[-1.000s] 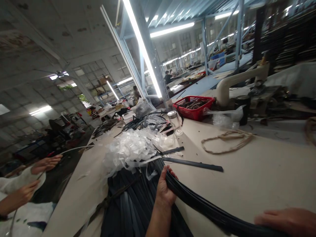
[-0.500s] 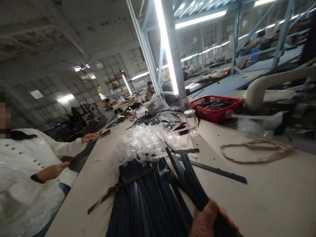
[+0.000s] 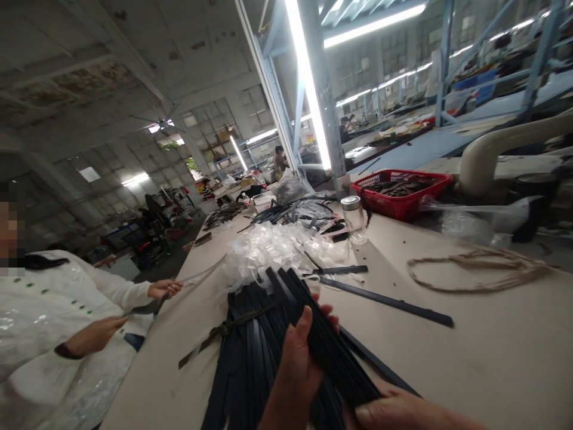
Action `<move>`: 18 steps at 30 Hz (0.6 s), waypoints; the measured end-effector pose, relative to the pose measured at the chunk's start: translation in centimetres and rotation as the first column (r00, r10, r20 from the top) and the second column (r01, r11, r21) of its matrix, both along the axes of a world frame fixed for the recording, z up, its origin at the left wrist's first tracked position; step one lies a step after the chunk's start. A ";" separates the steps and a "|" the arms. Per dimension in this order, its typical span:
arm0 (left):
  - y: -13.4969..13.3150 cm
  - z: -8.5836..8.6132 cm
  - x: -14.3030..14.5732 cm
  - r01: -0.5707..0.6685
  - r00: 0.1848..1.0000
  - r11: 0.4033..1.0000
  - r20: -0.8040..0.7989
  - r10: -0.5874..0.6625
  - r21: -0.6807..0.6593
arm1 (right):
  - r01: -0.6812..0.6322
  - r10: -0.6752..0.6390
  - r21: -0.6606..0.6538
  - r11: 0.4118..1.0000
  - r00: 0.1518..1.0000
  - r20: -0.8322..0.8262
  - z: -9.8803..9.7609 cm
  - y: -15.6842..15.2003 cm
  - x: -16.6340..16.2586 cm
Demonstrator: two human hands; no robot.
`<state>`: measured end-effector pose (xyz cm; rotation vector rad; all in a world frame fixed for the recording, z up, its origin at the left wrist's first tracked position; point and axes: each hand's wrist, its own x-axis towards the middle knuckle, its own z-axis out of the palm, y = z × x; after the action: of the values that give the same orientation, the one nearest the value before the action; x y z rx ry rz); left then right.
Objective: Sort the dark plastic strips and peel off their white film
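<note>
A bundle of long black strips (image 3: pixel 333 361) slants from the low middle up to the left, and both my hands grip it. My left hand (image 3: pixel 298 352) wraps it from the left side, thumb up along the strips. My right hand (image 3: pixel 394 412) clamps the lower end at the bottom edge. Under them a larger pile of black strips (image 3: pixel 248 358) lies on the beige table (image 3: pixel 487 352), tied with a brown cord. Beyond it sits a heap of clear plastic film (image 3: pixel 273 248).
A co-worker in white (image 3: pixel 58 322) stands at the left table edge holding a thin strip. Loose black strips (image 3: pixel 389 303), a coil of rope (image 3: pixel 478 269), a glass jar (image 3: pixel 353 220), a red basket (image 3: pixel 403 192) and a white pipe (image 3: pixel 505 143) lie farther back.
My left hand has come back into view and closed on the bundle. The bundle has swung left over the pile, and my right hand has slid lower along it.
</note>
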<state>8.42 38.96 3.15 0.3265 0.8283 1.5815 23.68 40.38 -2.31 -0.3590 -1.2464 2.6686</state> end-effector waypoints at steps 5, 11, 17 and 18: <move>0.8 0.9 -2.8 -0.093 0.987 0.996 -0.129 0.094 0.012 | 0.008 -0.011 0.031 0.999 0.997 0.078 -0.2 1.0 -2.0; 0.4 0.2 -5.8 -0.246 0.916 0.968 -0.313 0.251 0.057 | 0.116 -0.126 0.164 0.980 0.991 0.048 -0.9 1.8 -4.9; -0.2 -1.7 -7.8 -0.322 0.928 0.946 -0.208 0.310 -0.024 | 0.125 -0.136 0.250 0.960 0.990 0.029 -3.6 1.4 -5.9; -0.4 -2.0 -7.9 -0.335 0.923 0.942 -0.211 0.321 -0.031 | 0.129 -0.144 0.268 0.955 0.989 0.037 -3.8 1.3 -5.8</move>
<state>0.55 38.60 1.14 0.3165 1.1380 1.8477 17.90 41.67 -6.12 -0.4641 -1.5132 2.3528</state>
